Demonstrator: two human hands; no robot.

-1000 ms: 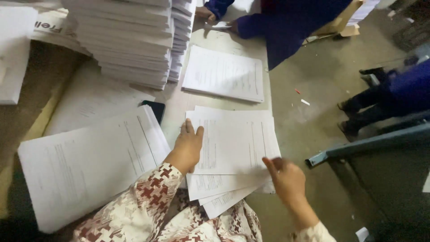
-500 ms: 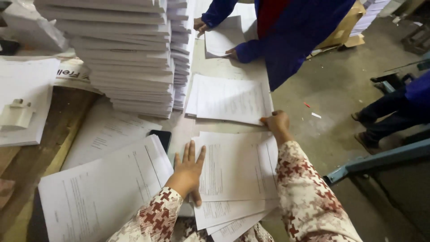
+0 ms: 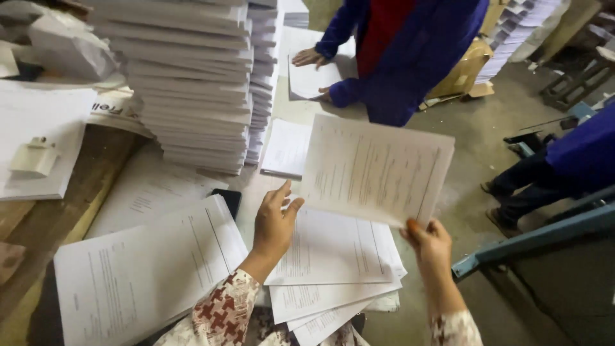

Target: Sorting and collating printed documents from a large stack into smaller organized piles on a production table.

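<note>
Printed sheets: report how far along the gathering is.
Done: a fanned pile of printed sheets lies under the left hand. In hand: the right hand holds one lifted sheet above that pile. Left: a small stack behind, a tall stack and a left-side pile.

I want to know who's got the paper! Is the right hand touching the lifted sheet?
Touching. The head view shows the right hand pinching the lifted sheet at its lower corner.
</note>
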